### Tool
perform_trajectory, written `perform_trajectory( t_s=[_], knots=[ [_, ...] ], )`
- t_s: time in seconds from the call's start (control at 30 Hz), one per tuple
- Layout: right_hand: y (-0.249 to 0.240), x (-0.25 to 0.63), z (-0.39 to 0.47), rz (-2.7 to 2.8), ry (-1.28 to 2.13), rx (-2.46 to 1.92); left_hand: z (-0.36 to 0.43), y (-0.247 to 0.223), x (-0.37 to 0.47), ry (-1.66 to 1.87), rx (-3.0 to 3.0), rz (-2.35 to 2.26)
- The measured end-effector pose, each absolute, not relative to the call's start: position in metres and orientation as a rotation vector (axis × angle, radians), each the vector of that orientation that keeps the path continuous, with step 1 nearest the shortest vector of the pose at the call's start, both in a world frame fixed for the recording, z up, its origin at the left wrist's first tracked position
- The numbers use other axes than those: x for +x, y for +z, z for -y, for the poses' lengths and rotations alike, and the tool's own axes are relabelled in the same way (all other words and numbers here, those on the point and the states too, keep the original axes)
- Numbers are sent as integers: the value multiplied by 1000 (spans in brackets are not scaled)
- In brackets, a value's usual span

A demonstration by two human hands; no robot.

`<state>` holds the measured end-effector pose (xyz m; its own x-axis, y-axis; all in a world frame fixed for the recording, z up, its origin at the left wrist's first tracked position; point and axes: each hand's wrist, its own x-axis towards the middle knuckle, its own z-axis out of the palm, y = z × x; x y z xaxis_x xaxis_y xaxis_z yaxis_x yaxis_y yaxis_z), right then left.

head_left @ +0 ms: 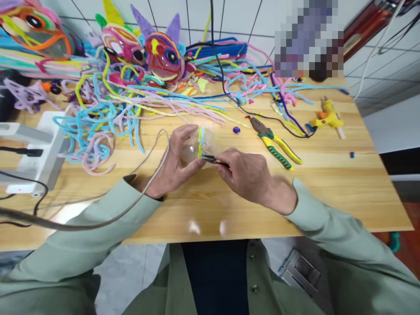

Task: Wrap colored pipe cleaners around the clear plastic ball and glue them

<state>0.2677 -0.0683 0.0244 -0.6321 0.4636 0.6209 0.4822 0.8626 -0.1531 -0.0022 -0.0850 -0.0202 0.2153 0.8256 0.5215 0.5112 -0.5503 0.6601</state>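
Note:
A clear round ball (pixel 210 141) with a yellow and a light blue fuzzy strip (pixel 200 139) around its middle is held just above the wooden table. My left hand (pixel 175 159) wraps round its left side, thumb below and fingers above. In my right hand (pixel 244 173) is a small dark pointed tool (pixel 214 160), pinched between thumb and fingers. The tool's tip meets the lower end of the strips, close to my left thumb. Whether the tip is a blade or tweezers cannot be made out.
Pliers (pixel 275 144) with green and yellow handles lie right of my right hand, a yellow glue gun (pixel 329 117) beyond. Tangled pipe cleaners (pixel 98 109) and decorated balls (pixel 164 57) fill the back. A white power strip (pixel 49 153) stands left; a cable crosses my left forearm.

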Motion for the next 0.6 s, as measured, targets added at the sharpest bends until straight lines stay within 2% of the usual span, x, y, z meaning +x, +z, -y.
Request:
perform_trajectory(
  t_s=[0.6],
  knots=[
    [19, 267, 64, 2338, -47, -676, 87, -14, -2, 1212, 2167, -1325]
  ],
)
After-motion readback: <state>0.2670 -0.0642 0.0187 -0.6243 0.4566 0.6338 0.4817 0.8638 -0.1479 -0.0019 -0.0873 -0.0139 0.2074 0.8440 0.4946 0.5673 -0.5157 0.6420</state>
